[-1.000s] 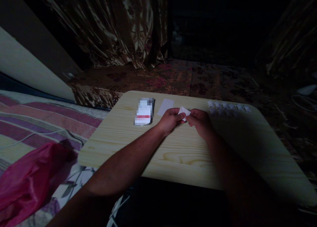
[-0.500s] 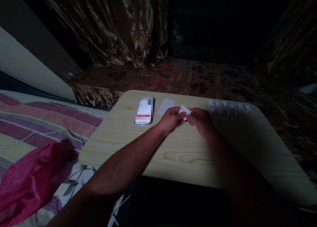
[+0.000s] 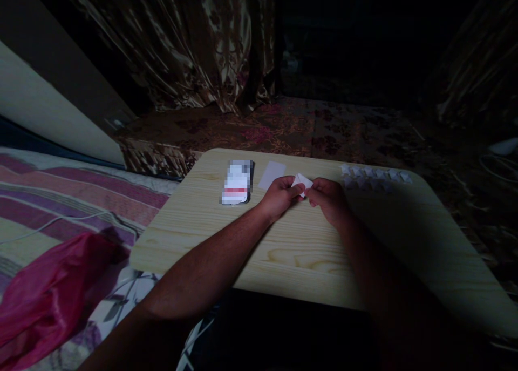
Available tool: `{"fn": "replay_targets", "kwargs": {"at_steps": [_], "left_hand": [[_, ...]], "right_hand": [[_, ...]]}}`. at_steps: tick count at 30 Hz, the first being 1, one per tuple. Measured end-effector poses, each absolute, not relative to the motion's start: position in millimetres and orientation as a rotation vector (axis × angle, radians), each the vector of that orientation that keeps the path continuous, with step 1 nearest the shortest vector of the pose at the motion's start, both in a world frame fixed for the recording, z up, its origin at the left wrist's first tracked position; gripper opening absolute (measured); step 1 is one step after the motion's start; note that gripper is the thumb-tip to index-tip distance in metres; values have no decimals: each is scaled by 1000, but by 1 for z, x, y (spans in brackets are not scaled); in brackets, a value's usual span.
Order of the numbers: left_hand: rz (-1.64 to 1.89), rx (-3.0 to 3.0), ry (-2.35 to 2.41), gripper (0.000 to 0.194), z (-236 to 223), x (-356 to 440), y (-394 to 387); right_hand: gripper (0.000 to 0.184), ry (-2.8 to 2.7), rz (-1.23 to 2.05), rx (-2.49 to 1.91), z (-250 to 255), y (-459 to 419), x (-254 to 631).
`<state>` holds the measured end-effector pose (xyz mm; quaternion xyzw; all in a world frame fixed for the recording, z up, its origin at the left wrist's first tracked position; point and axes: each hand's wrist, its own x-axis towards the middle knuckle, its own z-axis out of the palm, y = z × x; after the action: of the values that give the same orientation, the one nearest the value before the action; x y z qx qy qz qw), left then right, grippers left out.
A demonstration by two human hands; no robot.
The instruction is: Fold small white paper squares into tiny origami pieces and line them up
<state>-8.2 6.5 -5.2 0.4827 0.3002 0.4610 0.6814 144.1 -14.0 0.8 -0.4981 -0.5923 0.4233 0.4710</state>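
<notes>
A small folded piece of white paper is pinched between my two hands over the wooden table. My left hand grips its left side, thumb on top. On the other side my right hand holds the right edge between thumb and fingers. Part of the paper is hidden by the fingertips. Just beyond my left hand lies a flat white sheet of paper. To the right, several small folded white paper pieces lie in two rows near the far edge.
A phone with a blurred-out surface lies left of the sheet. Left of the table is a bed with a striped cover, a pink cloth and a white cable. Patterned curtains hang behind.
Both hands keep their grip on the folded paper, with hardly any movement. The whole view shifts very slightly; nothing else on the table has visibly moved.
</notes>
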Motion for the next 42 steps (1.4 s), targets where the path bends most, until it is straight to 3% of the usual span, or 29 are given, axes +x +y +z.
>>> {"fn": "replay_targets", "kwargs": {"at_steps": [42], "left_hand": [[1224, 1015, 803, 22, -2, -10, 9]], "right_hand": [[20, -1388, 1047, -1243, -3, -12, 144]]}}
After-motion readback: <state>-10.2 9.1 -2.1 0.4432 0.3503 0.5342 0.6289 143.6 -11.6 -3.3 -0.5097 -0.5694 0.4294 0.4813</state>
